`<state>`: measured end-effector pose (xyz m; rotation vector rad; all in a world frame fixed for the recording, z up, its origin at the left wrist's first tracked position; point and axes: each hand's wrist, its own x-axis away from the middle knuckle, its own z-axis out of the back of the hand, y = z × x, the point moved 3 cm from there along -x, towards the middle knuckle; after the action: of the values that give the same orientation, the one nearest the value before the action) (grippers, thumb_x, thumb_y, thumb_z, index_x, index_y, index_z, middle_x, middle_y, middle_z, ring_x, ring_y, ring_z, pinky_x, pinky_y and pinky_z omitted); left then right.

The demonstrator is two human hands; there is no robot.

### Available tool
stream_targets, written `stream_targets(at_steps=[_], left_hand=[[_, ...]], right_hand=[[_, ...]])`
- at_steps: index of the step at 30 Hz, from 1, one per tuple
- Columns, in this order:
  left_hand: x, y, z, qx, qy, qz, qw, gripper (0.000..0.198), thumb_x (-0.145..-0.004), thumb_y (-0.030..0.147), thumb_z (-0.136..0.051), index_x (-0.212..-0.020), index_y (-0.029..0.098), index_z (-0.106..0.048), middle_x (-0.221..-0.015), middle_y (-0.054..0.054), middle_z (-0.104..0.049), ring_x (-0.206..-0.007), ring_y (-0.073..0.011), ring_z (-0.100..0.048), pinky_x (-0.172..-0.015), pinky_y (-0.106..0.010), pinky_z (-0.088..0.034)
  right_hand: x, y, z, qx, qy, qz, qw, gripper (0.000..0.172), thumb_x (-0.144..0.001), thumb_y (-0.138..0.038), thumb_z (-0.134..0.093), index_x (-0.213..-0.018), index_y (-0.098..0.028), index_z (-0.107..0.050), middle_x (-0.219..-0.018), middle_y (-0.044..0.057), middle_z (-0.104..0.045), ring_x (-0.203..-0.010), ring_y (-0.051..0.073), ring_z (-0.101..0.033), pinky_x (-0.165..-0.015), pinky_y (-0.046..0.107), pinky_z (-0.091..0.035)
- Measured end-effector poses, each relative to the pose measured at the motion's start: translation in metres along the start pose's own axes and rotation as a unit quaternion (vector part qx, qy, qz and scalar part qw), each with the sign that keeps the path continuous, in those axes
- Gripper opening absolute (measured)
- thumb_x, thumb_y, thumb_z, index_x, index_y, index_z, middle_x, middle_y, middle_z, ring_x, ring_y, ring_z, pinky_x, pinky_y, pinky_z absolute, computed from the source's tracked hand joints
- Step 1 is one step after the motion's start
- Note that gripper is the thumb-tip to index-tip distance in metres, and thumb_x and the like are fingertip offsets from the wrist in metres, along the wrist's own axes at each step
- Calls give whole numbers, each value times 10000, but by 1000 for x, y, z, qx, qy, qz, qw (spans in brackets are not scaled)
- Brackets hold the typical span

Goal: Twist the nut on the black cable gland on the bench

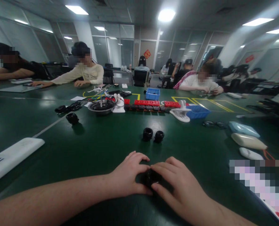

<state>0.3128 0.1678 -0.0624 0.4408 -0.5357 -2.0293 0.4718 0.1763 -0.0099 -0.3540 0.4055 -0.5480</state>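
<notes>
Low in the head view, a small black part [153, 177] sits between my two hands, just above or on the green table [101, 141]. My left hand [131, 174] curls its fingers around the part's left side. From the right, the fingers and thumb of my right hand [177, 182] close on the same part and hide much of it. Farther forward stand two black ring-shaped parts, a larger one [147, 134] and a smaller one [159, 136]. Another black ring-shaped part [72, 118] stands at the left.
Beyond lie a metal dish [101, 108], red blocks [147, 103], a white clamp [181, 113] and blue bins [198, 111]. A white bar [14, 157] lies at left; glasses [214, 124] and pouches [249, 141] at right. Several people sit around.
</notes>
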Motion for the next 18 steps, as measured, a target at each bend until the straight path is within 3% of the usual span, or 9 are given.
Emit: stream_targets(at_steps=[5,18], left_hand=[[1,-1,0,8,-2,2,1000,508,-623,462,-743,-1068,262,-602,-1187,-76,-469,-1133,-274,-396,-1031,-523,-172],[1,4,5,25,-6,4,1000,508,-614,422,-757,-1063,238,-605,-1193,-80,-471,-1138,-277,-397,-1032,-498,-205]], right_hand=[[-1,-1,-4,5,-21,-5,1000,180,-778,-166,-577,-956,-168,-604,-910,44,-619,-800,194,-492,-721,344,-423],[1,2,-4,-28,-14,-6,999,234,-769,-145,-597,-1000,-179,-586,-932,40,-612,-816,201,-489,-727,349,-423]])
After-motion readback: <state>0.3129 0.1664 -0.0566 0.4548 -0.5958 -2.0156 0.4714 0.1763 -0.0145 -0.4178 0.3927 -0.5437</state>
